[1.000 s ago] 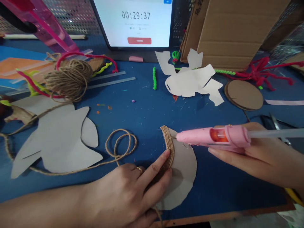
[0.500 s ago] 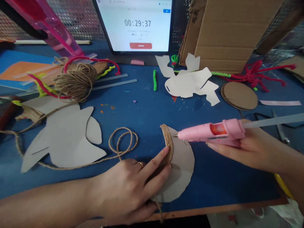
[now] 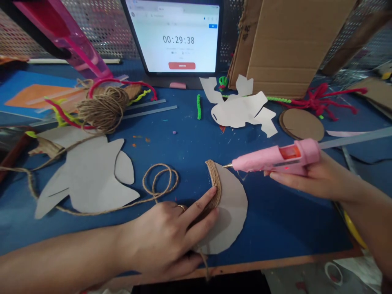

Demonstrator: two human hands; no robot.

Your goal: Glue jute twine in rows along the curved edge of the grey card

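Observation:
My left hand [image 3: 174, 237] lies over a white cut-out card [image 3: 234, 210] with one curved edge. Its index and middle fingers are stretched apart, the index tip pressing on rows of jute twine [image 3: 214, 173] along the card's left edge. The thumb is hidden, and a loose twine end hangs below the hand. In my right hand [image 3: 324, 179] is a pink glue gun [image 3: 272, 159], its metal nozzle just over the card's upper edge, right of the twine. A clear glue stick [image 3: 355, 137] protrudes from the gun's back. A thin glue thread hangs under the nozzle.
Left lie grey card shapes [image 3: 92, 171], a twine ball [image 3: 104, 108] and a loose twine loop [image 3: 161, 181]. Behind are a tablet [image 3: 180, 53], a white cut-out [image 3: 237, 108], a cardboard box [image 3: 281, 45], cardboard discs [image 3: 303, 124] and red pipe cleaners [image 3: 324, 100]. The table's front edge [image 3: 245, 265] is close.
The glue gun has moved up slightly, lifting its nozzle away from the twine rows. My left hand keeps its place on them. The whole view has shifted a little.

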